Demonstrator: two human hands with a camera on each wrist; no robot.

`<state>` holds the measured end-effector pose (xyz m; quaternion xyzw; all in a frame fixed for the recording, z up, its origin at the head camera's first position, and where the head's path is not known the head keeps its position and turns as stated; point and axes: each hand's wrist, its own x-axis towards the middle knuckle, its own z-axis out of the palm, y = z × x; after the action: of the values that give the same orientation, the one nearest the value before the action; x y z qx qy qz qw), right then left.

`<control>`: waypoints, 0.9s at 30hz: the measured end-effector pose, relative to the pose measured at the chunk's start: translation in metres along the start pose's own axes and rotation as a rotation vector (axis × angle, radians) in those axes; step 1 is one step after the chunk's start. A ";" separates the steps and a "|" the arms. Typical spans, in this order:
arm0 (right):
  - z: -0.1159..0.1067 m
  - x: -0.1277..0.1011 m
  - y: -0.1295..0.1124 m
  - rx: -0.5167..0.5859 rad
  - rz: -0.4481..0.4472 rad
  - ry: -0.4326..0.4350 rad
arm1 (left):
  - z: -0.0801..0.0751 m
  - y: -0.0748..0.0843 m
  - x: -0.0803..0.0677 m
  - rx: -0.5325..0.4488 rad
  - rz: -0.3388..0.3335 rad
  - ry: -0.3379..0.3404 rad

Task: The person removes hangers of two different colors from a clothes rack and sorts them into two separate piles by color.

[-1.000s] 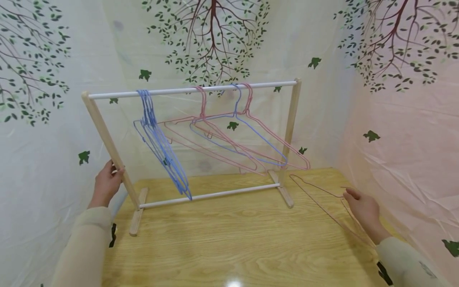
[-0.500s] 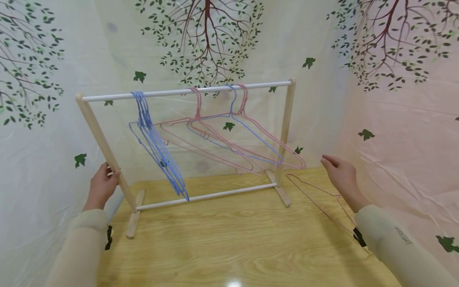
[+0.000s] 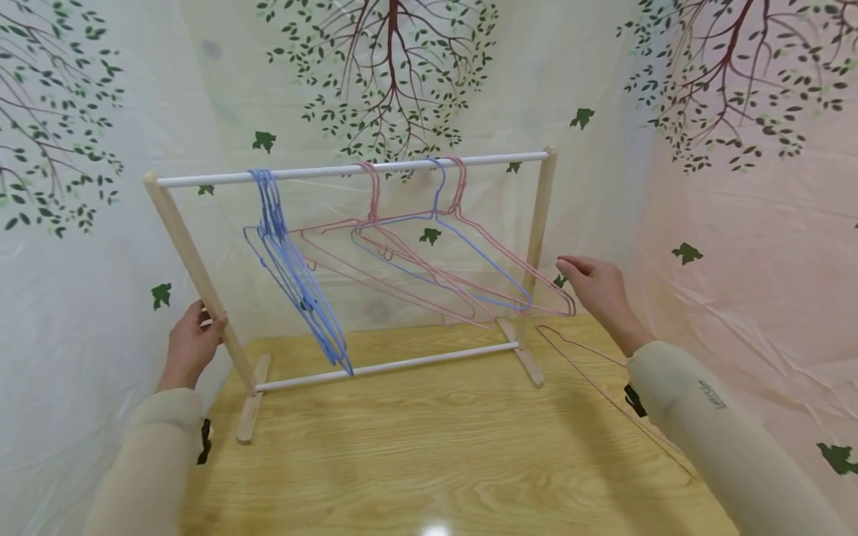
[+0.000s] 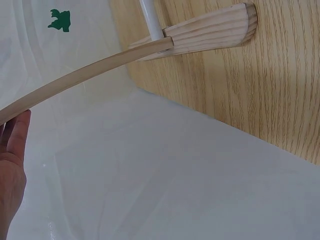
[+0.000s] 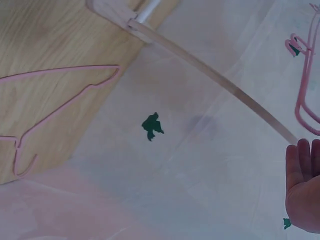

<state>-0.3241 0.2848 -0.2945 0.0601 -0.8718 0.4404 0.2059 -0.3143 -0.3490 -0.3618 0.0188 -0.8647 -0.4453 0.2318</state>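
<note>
My left hand (image 3: 190, 348) holds the left wooden post (image 3: 193, 260) of a small clothes rack, thumb and fingers at its lower half. In the left wrist view the fingers (image 4: 19, 134) reach up to that post. My right hand (image 3: 593, 286) is raised just right of the rack with nothing in it, fingers drawn close together. It is near the ends of the pink hangers (image 3: 509, 257) on the right. In the right wrist view its fingers (image 5: 303, 162) look straight. A pink wire hanger (image 5: 60, 69) lies on the table, partly behind my right forearm in the head view.
From the white rail (image 3: 315, 172) hang a bunch of blue hangers (image 3: 273, 216) at left, pink ones (image 3: 374, 197) mid-rail, and a single blue hanger (image 3: 484, 258) farther right. The rack stands on a wooden table (image 3: 402, 447) before a curtain (image 3: 570, 59) printed with trees.
My right hand has let go of the pink hanger on the table and moved up and left toward the rack. My left hand stays on the post.
</note>
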 end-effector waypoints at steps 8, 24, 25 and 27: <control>0.013 0.013 -0.015 0.009 -0.002 -0.060 | 0.000 0.001 0.003 0.013 -0.026 -0.019; 0.026 0.020 -0.018 0.146 -0.008 -0.191 | -0.001 -0.001 0.003 0.005 -0.024 -0.018; 0.027 0.021 -0.019 0.153 -0.007 -0.198 | -0.001 -0.001 0.003 0.009 -0.029 -0.017; 0.029 0.021 -0.019 0.175 -0.001 -0.202 | 0.000 -0.001 0.003 0.009 -0.037 -0.015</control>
<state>-0.3468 0.2523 -0.2872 0.1225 -0.8463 0.5063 0.1113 -0.3170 -0.3505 -0.3611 0.0324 -0.8678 -0.4460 0.2167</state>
